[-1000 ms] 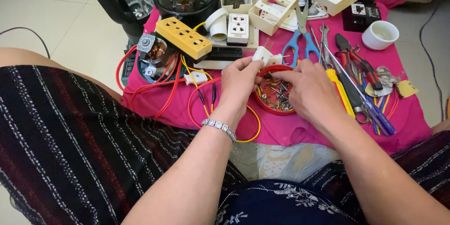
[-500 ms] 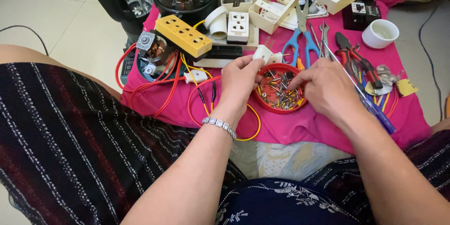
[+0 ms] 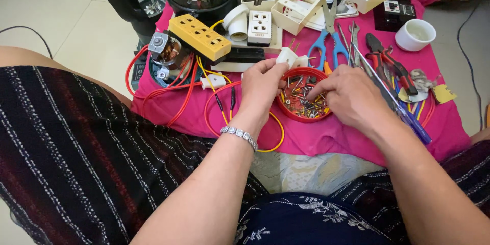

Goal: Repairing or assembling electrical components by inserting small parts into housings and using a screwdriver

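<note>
A round red plastic dish point(image 3: 286, 111) full of small metal screws point(image 3: 304, 103) sits on the pink cloth point(image 3: 326, 135) over the worktop. The right hand point(image 3: 352, 97), at the dish's 3 o'clock, dips curled fingertips among the screws; whether it pinches 1 I cannot tell. The left hand point(image 3: 263, 87), at 9 o'clock, grips a small white plastic plug point(image 3: 291, 58). Blue-handled scissors point(image 3: 326, 46) lie at 12 o'clock.

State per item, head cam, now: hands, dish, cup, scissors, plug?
left hand: holds white plug at the dish rim
right hand: fingertips in red dish
red dish: holds screws, uncovered
white cup: upright
blue scissors: lying flat, blades shut
yellow power strip: nothing plugged in
</note>
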